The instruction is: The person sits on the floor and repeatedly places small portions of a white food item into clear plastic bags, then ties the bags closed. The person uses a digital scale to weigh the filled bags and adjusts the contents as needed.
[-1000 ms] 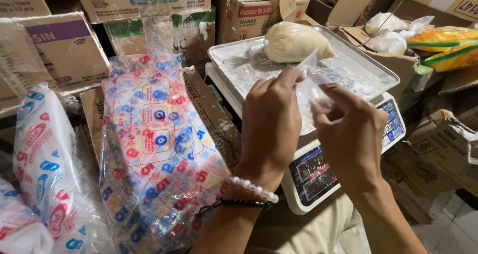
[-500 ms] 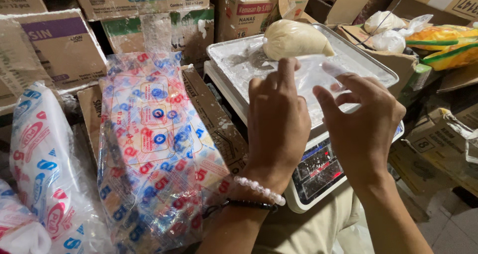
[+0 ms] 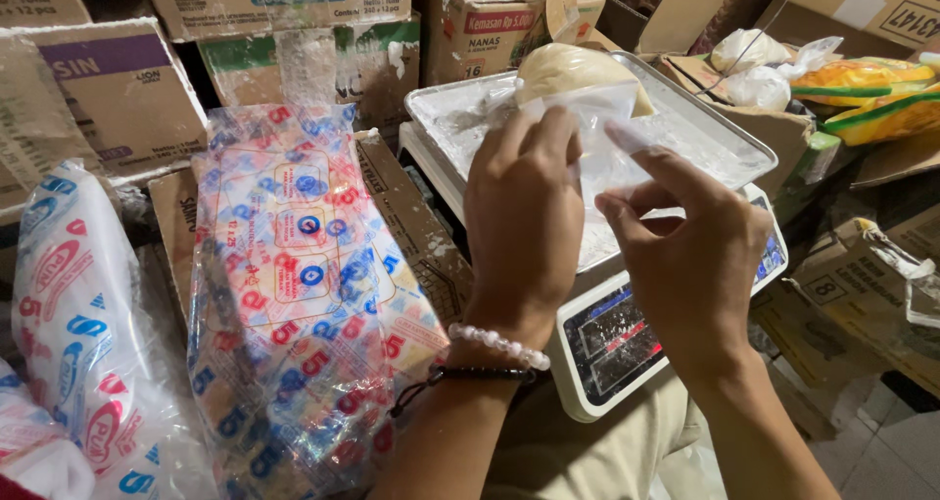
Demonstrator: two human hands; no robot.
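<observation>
My left hand (image 3: 524,216) and my right hand (image 3: 690,255) both pinch a small clear plastic bag (image 3: 597,142) and hold it up over a digital scale (image 3: 617,338). The scale's metal tray (image 3: 685,133) is dusted with white powder. A filled bag of pale flour-like stuff (image 3: 568,69) lies at the tray's far edge, partly hidden behind the clear bag. A bead bracelet and a dark cord sit on my left wrist.
A pack of printed plastic bags (image 3: 304,294) lies left of the scale on a cardboard box. White printed sacks (image 3: 78,324) stand at far left. Cardboard boxes (image 3: 294,40) line the back. Tied white bags (image 3: 759,64) and yellow packets (image 3: 871,98) lie at upper right.
Both hands have lifted slightly and drawn the clear bag's mouth apart, so it now stands upright before the filled bag. The view has shifted a little.
</observation>
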